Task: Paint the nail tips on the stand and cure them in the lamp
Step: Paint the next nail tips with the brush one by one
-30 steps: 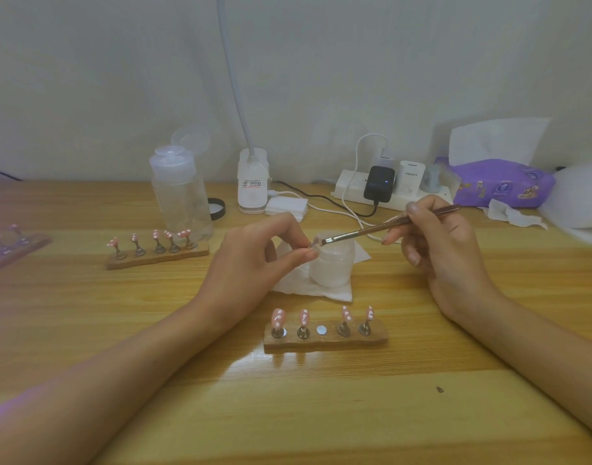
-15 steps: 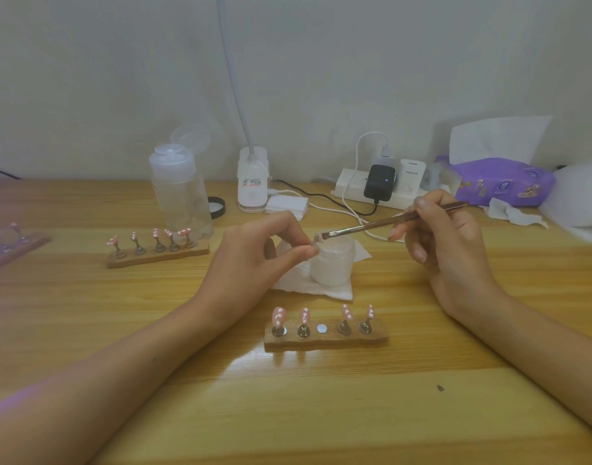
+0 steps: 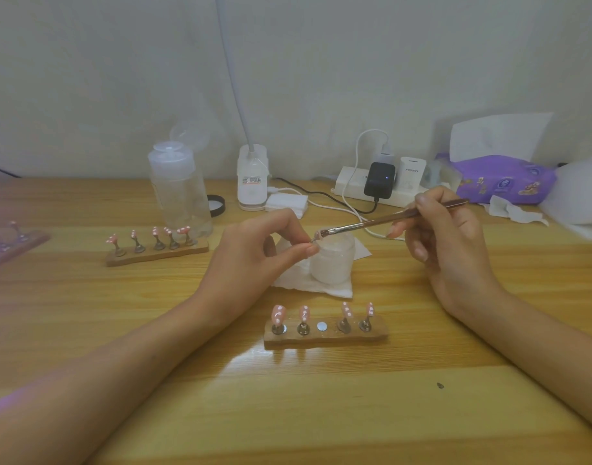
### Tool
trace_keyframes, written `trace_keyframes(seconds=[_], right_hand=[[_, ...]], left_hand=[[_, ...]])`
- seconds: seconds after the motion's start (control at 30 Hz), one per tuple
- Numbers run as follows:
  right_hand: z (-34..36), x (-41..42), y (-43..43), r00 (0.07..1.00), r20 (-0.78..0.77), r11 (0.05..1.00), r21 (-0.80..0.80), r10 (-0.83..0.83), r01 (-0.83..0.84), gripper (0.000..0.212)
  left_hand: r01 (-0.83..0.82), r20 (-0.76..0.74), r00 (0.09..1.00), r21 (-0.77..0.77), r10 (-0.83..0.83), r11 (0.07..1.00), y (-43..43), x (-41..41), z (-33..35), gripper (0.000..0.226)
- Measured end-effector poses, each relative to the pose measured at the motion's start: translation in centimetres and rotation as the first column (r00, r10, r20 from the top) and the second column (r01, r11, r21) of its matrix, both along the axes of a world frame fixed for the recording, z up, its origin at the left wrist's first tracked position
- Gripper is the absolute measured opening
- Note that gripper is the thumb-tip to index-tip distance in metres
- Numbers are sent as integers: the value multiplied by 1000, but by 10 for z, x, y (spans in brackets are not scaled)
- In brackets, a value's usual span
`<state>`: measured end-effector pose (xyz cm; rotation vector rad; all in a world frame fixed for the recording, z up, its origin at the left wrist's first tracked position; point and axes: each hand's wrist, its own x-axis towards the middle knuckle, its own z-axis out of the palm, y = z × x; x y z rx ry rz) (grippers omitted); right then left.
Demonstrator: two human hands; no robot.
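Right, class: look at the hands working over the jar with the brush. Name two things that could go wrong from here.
1. The left hand only pinches the small nail tip, right by the white jar; pressure from the brush in the right hand might twist or drop it.
2. The near stand sits nearer the person than both hands; a lowered wrist could knock it or smudge its painted tips.

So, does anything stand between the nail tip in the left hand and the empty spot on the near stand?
Nothing visible does. The left hand pinches the nail tip near the jar's rim; the bare magnet on the near stand lies open, flanked by standing tips on both sides.
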<state>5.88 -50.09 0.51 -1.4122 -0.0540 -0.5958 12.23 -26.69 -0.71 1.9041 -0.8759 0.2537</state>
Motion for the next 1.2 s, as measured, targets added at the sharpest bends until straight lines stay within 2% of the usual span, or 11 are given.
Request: trace_keyframes(seconds=[0.23, 0.43, 0.63, 0.87, 1.07, 1.2], right_hand=[[-2, 2, 1, 997, -68, 998, -57, -30, 27, 27], [1, -1, 0, 1000, 24, 1000, 5, 7, -7, 34], [-2, 2, 1, 998, -60, 998, -52, -26, 23, 27], [0, 0, 0, 999, 31, 1000, 17, 15, -15, 31], [-3, 2, 0, 999, -36, 998, -59, -17, 15, 26], [-2, 2, -1, 1000, -4, 1000, -8, -15, 15, 28]], left_hand=[[3, 22, 1000, 0, -3, 1000, 1, 0, 0, 13], [-20, 66, 998, 33, 18, 999, 1, -2, 0, 12], [-30, 97, 995, 42, 26, 999, 1, -3, 1, 13], [-36, 122, 992, 53, 29, 998, 1, -4, 2, 13], [-43, 142, 989, 54, 35, 998, 1, -3, 1, 12], [-42, 134, 990, 52, 34, 998, 1, -3, 1, 12]])
